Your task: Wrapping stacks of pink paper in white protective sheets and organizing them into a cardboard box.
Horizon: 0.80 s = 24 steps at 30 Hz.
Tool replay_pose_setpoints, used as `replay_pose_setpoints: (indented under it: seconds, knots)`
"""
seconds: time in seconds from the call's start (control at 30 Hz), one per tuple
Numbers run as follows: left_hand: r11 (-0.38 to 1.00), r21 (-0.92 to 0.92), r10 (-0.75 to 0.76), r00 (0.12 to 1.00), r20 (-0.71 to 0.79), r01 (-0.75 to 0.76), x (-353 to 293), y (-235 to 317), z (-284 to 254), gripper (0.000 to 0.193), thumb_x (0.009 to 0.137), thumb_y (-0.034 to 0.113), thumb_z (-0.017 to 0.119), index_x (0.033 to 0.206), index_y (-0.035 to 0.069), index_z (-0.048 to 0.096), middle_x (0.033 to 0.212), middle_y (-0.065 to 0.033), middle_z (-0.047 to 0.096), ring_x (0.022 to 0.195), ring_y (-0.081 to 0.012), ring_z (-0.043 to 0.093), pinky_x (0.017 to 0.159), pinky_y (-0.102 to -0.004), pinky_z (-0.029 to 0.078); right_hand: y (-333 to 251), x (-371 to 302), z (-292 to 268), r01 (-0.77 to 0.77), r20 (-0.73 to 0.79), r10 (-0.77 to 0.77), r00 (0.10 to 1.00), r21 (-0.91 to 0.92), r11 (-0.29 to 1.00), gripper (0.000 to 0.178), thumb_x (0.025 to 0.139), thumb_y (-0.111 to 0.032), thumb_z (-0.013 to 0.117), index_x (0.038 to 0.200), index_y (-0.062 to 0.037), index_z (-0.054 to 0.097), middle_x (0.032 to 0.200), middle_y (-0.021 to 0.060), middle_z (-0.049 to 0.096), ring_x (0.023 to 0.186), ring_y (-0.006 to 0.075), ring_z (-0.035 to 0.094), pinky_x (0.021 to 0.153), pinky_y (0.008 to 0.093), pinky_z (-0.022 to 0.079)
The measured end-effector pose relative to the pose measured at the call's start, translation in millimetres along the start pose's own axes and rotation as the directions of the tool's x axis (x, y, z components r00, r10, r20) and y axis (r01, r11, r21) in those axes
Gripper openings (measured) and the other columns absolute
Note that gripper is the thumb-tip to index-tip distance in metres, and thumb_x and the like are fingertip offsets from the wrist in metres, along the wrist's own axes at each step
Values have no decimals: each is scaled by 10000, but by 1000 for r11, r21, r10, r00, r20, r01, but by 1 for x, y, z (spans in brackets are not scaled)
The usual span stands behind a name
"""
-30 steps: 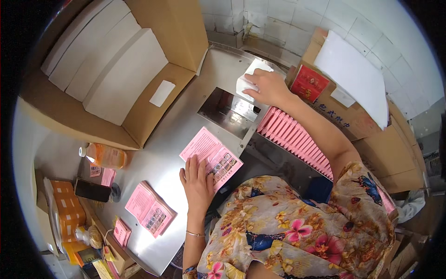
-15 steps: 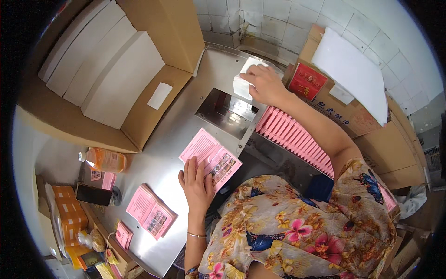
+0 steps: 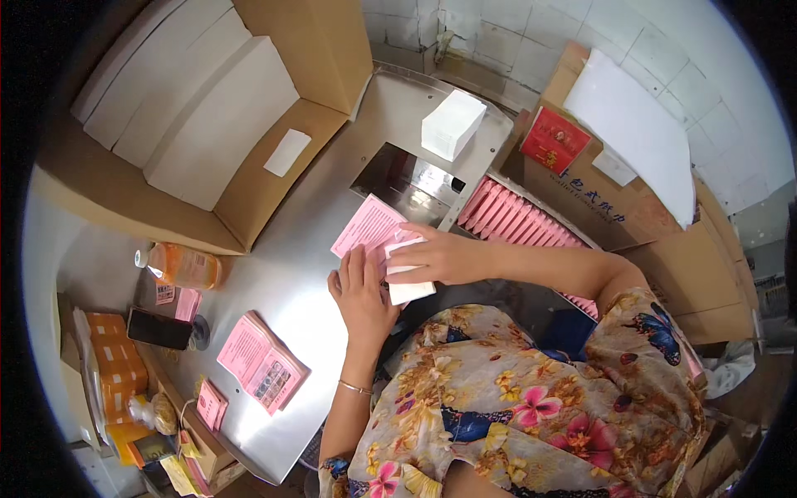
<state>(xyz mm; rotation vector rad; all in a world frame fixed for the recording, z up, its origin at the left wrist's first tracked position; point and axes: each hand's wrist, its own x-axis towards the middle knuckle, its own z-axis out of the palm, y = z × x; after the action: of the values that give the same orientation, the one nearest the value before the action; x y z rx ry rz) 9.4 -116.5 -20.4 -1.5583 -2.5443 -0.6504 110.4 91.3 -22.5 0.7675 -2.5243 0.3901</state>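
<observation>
A pink printed paper sleeve (image 3: 365,224) lies on the metal table in front of me, partly hidden by both hands. My left hand (image 3: 363,290) rests on its near-left part, fingers stretched out over the paper. My right hand (image 3: 444,256) holds a folded white paper napkin (image 3: 413,292) down on the right part of the sleeve, its fingers lying across the napkin. At the far right of the table stands a stack of white napkins (image 3: 453,124), with no hand on it.
A pile of pink sleeves (image 3: 264,363) lies left of my hands. A cardboard box (image 3: 320,58) holds white napkin stacks (image 3: 224,124). Pink packets (image 3: 523,217) fill a tray at right. An orange bottle (image 3: 184,267) and a phone (image 3: 159,329) are at far left.
My right hand has left the napkin stack and come back toward me with a white napkin, which now lies over the pink sleeve. My left hand stays on the sleeve.
</observation>
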Motion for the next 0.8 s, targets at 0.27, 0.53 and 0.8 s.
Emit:
replay_pose_setpoints:
  seconds: [0.27,0.53,0.8]
  knots:
    - [997,59,-39,989,-144,48,15,13,-1,877,849,386,734,1555,85,311,1542,-232,350,1390,-392,387,1097,-592,266,21,97,41,-327,262,404,876,-292,899,230,843,-202,624,1035,-122,723,1147,88,664,1105,266,611,1162,619,231]
    - [970,-79,-228,974,8,228,14,-1,-27,454,878,307,705,1234,36,631,1270,-194,579,1238,-361,514,996,-522,390,34,31,-38,-212,-136,198,971,-98,972,276,837,-121,598,1089,-83,703,1119,99,664,1072,279,632,965,430,480]
    - [975,12,221,955,-197,-223,38,-11,-19,264,880,195,671,1076,22,705,867,-140,635,786,-317,616,700,-419,474,107,-20,-85,-695,-281,636,719,-284,660,288,923,-218,628,1154,-58,695,989,123,660,928,330,644,789,418,527]
